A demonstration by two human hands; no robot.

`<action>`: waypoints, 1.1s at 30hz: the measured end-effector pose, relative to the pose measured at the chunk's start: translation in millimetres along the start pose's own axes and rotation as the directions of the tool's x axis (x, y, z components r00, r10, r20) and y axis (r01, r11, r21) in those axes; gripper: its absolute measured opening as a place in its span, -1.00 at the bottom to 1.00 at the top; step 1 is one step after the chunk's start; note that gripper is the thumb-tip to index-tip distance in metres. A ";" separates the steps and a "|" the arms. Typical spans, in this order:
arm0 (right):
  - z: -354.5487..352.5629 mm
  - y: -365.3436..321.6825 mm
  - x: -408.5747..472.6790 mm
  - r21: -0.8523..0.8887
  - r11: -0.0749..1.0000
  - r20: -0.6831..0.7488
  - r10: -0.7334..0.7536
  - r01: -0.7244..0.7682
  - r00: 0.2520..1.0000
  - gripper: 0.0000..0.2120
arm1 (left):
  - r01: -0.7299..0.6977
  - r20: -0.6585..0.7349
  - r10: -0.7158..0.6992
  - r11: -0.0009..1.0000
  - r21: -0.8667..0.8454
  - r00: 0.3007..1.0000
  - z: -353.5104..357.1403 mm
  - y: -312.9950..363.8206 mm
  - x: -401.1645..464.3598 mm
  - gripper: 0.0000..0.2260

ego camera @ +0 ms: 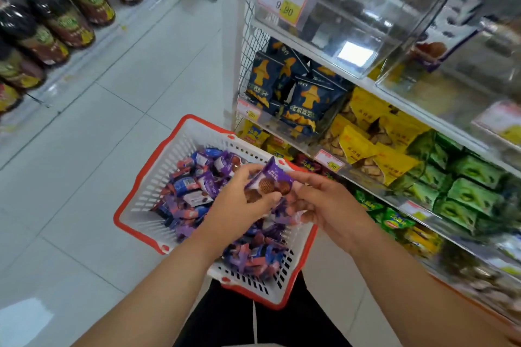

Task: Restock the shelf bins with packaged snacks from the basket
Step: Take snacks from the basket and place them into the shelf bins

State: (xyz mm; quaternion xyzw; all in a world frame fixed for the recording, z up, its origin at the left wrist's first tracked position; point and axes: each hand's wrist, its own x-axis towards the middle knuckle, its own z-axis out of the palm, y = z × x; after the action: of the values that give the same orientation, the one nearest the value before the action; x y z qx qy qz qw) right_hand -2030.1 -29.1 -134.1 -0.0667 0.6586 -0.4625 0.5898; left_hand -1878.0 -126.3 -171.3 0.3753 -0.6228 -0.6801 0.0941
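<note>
We hold a purple snack packet [269, 182] above the basket [146, 177], our left hand [242, 203] gripping its lower left side and our right hand [324, 205] pinching its right edge, more packets bunched under the right fingers [298, 177]. The white basket with a red rim sits on the tiled floor [118, 98], piled with purple and blue packets [194, 191]. Right of the basket, shelf bins [352, 22] hold dark blue bags [304, 101], yellow bags [366, 132] and green packs [465, 177]. Left of the basket, far off, dark bottles [64, 8] line a low shelf.

Left hand [239, 200] and right hand [324, 203] meet, fingers curled.
</note>
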 end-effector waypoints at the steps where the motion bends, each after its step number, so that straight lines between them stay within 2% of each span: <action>1: -2.6 -4.6 -6.1 -0.010 0.999 -0.006 -0.033 0.033 0.999 -0.76 | 0.023 0.006 -0.023 0.998 -0.066 1.000 1.9 10.6 -0.2 -0.72; 4: -11.3 -13.4 -20.9 -0.005 0.996 -0.013 -0.087 0.087 0.996 -0.75 | -0.010 -0.016 0.009 0.993 -0.117 1.000 7.9 31.6 1.2 -0.73; 8: -22.5 -17.6 -35.3 0.024 0.991 -0.075 -0.131 0.133 0.989 -0.83 | -0.012 -0.016 0.009 0.978 -0.209 1.000 24.1 56.1 2.1 -0.92; 12: -34.7 -21.8 -50.3 0.029 0.982 -0.188 -0.177 0.185 0.966 -0.89 | 0.024 0.055 -0.010 0.965 -0.260 0.998 41.2 66.1 2.7 -0.71; 14: -42.5 -25.3 -57.8 -0.051 0.982 -0.200 -0.190 0.184 0.961 -0.91 | 0.040 0.096 -0.014 0.961 -0.275 0.995 48.6 71.5 4.0 -0.75; 15: -47.2 -27.4 -61.7 -0.157 0.969 -0.194 -0.220 0.191 0.956 -0.93 | 0.038 0.123 -0.007 0.967 -0.253 0.992 52.0 76.4 5.2 -0.83; 16: -52.1 -29.9 -65.5 -0.293 0.932 -0.194 -0.276 0.213 0.941 -0.94 | 0.009 0.142 0.014 0.987 -0.161 0.990 53.8 81.5 7.7 -0.88; 18: -64.6 -35.3 -72.0 -0.545 0.791 -0.193 -0.440 0.277 0.877 -0.74 | -0.123 0.197 0.085 0.974 0.191 0.977 55.5 92.7 16.3 -0.80; 20: -73.3 -45.5 -78.9 -0.648 0.685 -0.120 -0.524 0.333 0.843 -0.51 | -0.316 0.321 0.169 0.815 0.486 0.932 58.2 104.3 24.2 -0.59; 22: -80.2 -57.6 -83.9 -0.733 0.586 -0.058 -0.560 0.345 0.827 -0.52 | -0.420 0.383 0.228 0.718 0.555 0.895 64.1 118.2 28.8 -0.45; 23: -84.8 -64.7 -85.8 -0.770 0.545 -0.057 -0.579 0.334 0.814 -0.59 | -0.434 0.366 0.261 0.708 0.556 0.894 67.1 125.8 30.6 -0.41; 25: -96.4 -81.9 -90.0 -0.781 0.538 -0.074 -0.585 0.318 0.808 -0.70 | -0.465 0.301 0.354 0.706 0.534 0.885 73.6 139.1 37.2 -0.38; 28: -114.7 -111.6 -95.2 -0.770 0.559 -0.119 -0.598 0.306 0.793 -0.74 | -0.479 0.217 0.428 0.798 0.366 0.878 85.8 154.6 48.7 -0.45; 30: -131.4 -133.9 -93.0 -0.725 0.598 -0.206 -0.661 0.341 0.721 -0.75 | -0.479 0.138 0.459 0.839 0.257 0.878 92.4 161.1 58.3 -0.50; 33: -161.2 -167.6 -69.6 -0.485 0.721 -0.388 -0.685 0.495 0.617 -0.80 | -0.486 0.026 0.498 0.832 0.269 0.867 95.6 163.4 74.1 -0.50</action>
State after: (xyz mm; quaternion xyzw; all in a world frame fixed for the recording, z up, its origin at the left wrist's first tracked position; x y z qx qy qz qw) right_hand -2221.4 6.1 11.1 -0.2468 0.8041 -0.5139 0.1688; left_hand -2045.4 -130.0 -56.0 0.2268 -0.7817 -0.5343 0.2282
